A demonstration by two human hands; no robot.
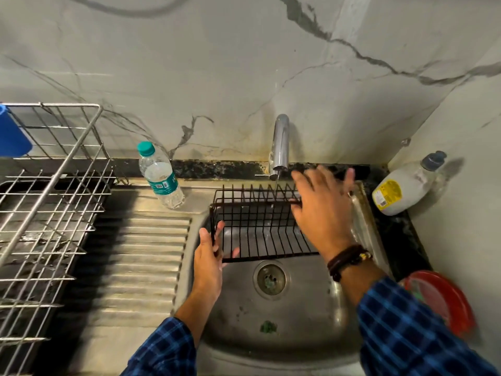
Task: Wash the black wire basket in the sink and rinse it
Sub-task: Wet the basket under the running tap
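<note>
The black wire basket [257, 229] stands in the steel sink [284, 321], under the chrome tap [280, 143], which runs a thin stream of water onto it. My left hand [210, 256] grips the basket's left end wall. My right hand [320, 210] lies over the basket's right end with fingers spread, its thumb hooked on the top rim wire. The right end of the basket is hidden beneath that hand.
A clear water bottle [160, 176] with a teal cap stands left of the sink on the ribbed drainboard [141, 253]. A steel dish rack [46, 202] fills the left side. A white soap bottle [404, 185] lies at the back right; a red plate [444, 299] sits right.
</note>
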